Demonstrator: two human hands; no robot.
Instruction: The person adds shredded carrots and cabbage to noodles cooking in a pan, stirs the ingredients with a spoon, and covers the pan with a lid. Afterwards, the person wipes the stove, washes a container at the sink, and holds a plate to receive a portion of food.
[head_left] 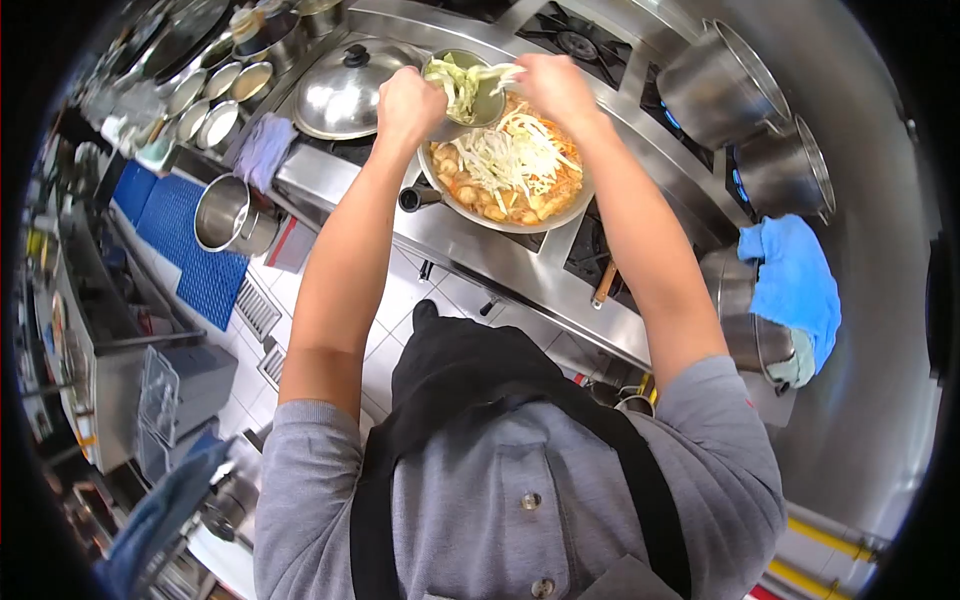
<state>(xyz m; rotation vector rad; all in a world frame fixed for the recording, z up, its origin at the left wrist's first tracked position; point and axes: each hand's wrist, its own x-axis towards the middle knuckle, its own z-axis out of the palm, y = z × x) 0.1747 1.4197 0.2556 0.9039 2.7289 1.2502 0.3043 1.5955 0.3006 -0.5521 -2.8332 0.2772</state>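
A domed lid point(345, 100) sits on the stove at left. The left hand point(412, 108) grips the edge of a bowl point(491, 107) of pale green shreds point(460, 88), above the far side of a wide pan point(520, 229) of stew topped with shredded vegetables point(520, 150). The right hand point(555, 88) pinches a few shreds beside the bowl; two tall pots point(715, 85) stand farther right.

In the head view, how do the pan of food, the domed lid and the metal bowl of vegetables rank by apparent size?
1. Pan of food
2. Domed lid, partly hidden by the left hand
3. Metal bowl
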